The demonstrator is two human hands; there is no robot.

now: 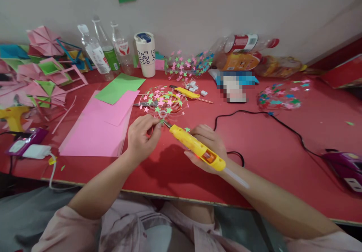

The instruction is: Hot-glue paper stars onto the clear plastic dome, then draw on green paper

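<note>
My right hand is closed around a yellow hot glue gun, with a clear glue stick poking out of its back end. The gun's metal nozzle points up and left, to the fingertips of my left hand. Those fingers pinch a small green paper star right by the nozzle. Just beyond them sits a clear plastic piece covered in pink and green stars. A loose green star lies on the red table near the gun.
Pink paper sheets and a green sheet lie on the left. A yellow box cutter is beyond the hands. Bottles and a white cup stand at the back. A black cord runs to a purple power strip.
</note>
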